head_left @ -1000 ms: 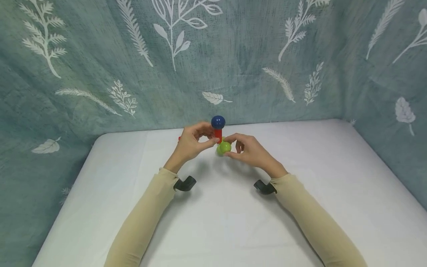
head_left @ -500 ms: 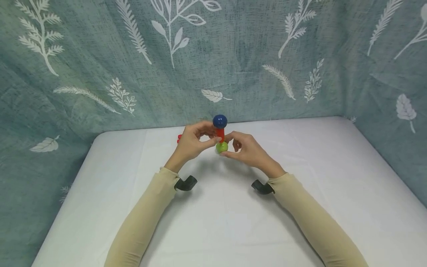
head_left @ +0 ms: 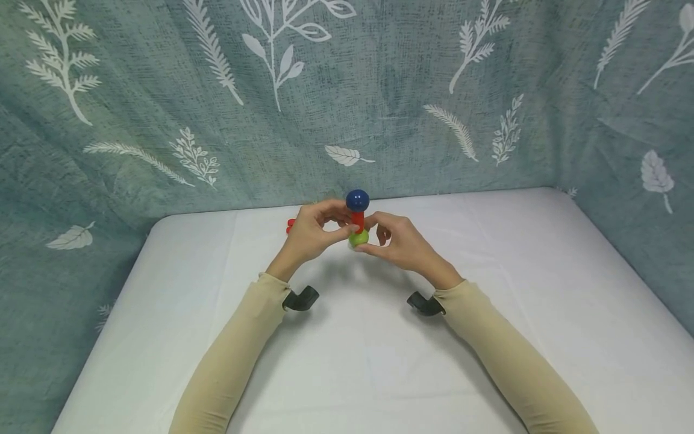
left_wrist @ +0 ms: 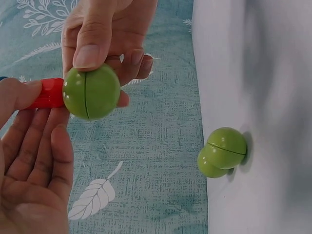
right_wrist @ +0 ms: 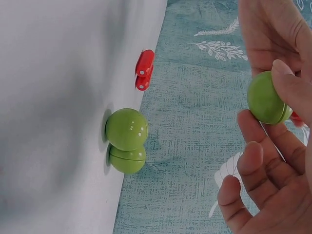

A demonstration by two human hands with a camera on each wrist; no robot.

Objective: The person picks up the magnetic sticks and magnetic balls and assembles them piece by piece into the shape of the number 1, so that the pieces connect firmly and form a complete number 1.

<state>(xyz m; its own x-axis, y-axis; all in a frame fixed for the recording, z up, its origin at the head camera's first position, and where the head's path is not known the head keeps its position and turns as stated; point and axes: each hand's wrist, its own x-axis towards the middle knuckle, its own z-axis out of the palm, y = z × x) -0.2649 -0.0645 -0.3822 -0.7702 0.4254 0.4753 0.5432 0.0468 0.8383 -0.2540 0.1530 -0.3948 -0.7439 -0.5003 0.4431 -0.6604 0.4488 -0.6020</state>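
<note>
In the head view my left hand pinches a short red rod between thumb and fingers. A shiny blue ball sits on the rod's upper end. My right hand grips a green ball with thumb and fingertips, right at the rod's lower end. The left wrist view shows this same green ball, with a dark seam round it, against the end of the red rod. Only a sliver of the blue ball shows there, at the left edge.
Two more green balls rest side by side on the white table, beyond the hands. Near them lie two red rods, partly hidden behind the left hand in the head view. A patterned green-blue cloth hangs behind the table.
My right hand has moved slightly left, bringing the green ball under the red rod's lower end. The left hand stays nearly still, holding the rod upright.
</note>
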